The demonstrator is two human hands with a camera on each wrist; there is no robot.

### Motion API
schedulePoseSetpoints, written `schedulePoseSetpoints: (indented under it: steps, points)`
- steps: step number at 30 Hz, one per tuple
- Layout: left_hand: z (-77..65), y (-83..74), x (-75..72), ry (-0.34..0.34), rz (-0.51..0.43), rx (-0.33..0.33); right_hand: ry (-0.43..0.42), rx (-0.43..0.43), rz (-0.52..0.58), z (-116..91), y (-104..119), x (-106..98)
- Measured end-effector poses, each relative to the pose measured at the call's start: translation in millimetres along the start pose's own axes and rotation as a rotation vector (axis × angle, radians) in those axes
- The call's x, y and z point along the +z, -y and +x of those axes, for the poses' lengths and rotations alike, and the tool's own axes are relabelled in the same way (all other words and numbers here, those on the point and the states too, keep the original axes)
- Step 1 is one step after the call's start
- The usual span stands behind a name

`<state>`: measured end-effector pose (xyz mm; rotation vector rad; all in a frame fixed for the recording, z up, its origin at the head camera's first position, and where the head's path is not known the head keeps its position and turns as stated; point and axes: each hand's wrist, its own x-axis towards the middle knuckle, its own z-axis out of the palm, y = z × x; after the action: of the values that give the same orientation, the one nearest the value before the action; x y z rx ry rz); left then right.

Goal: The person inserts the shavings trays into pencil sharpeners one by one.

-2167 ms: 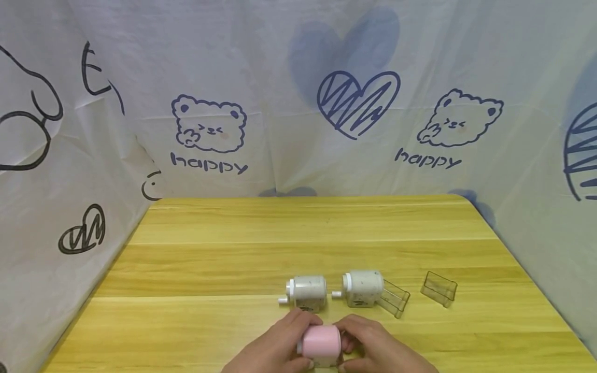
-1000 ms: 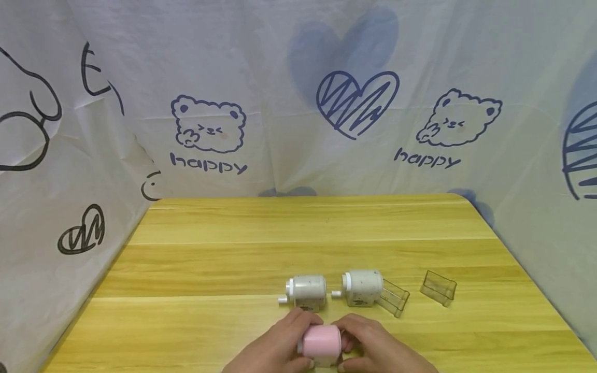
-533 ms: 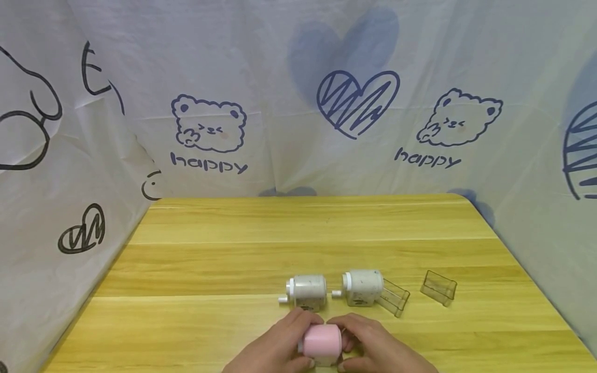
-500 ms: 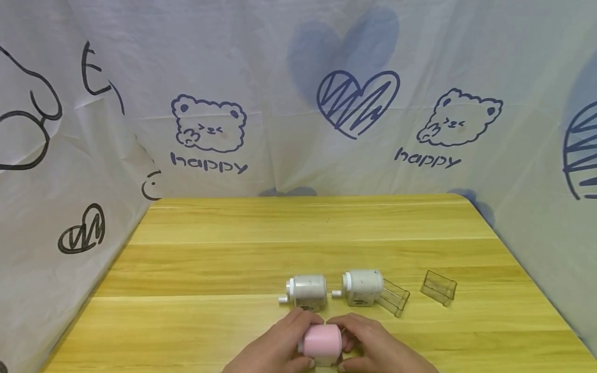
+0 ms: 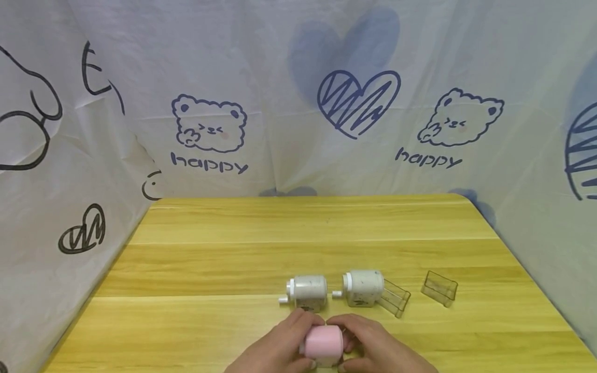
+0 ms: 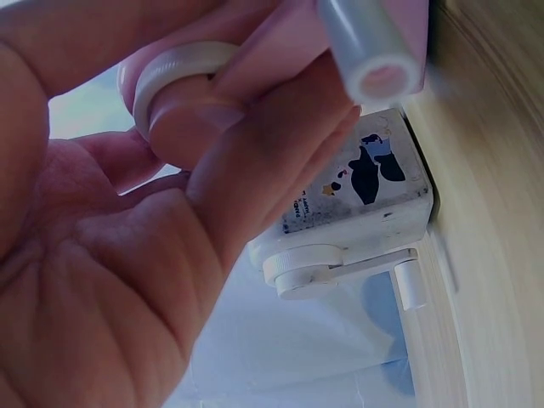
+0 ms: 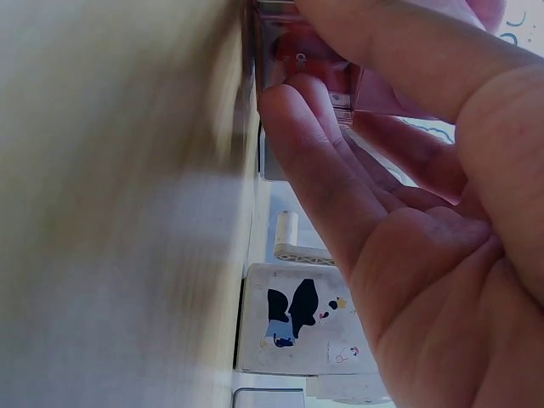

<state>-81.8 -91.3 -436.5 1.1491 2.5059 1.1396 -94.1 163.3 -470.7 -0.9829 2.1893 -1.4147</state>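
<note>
Both hands at bottom centre of the head view, on one object: a pink, round-topped plastic hand-crank sharpener [image 5: 323, 341]. My left hand [image 5: 280, 344] has its fingers curled round the left end, gap closed down to the width of the body. My right hand [image 5: 373, 344] grips the right end likewise, index finger over the upper edge, thumb low at the bottom of the frame.

Left wrist view: white ring and pale tubular crank handle [image 6: 370, 64] at upper centre, the handle's open end toward the camera. Right wrist view: clear plastic section [image 7: 280, 51] at top centre, something red showing through, my fingers against it; how far it is seated, cannot tell.

Head view, just above my hands: a speckled grey, round-topped plastic sharpener with white crank [image 5: 310, 291], centre. Slightly right, a second grey sharpener of the same form [image 5: 365, 286]. From its right side extends a clear, smoky plastic tray [image 5: 395, 300]; contact cannot be judged. Further right, well apart from my hands, a second clear rectangular tray [image 5: 439, 288].

All on a yellow wood-grain table [image 5: 210, 274]. Upper frame: white cloth with blue hearts and bears [image 5: 275, 57].
</note>
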Motion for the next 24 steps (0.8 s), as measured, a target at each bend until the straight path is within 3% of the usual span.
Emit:
schedulePoseSetpoints:
  steps: [24]
  points:
    - [2.4,-0.9,0.8,0.018,-0.011,-0.018,0.014,-0.001,0.035,0.7,2.0,-0.9]
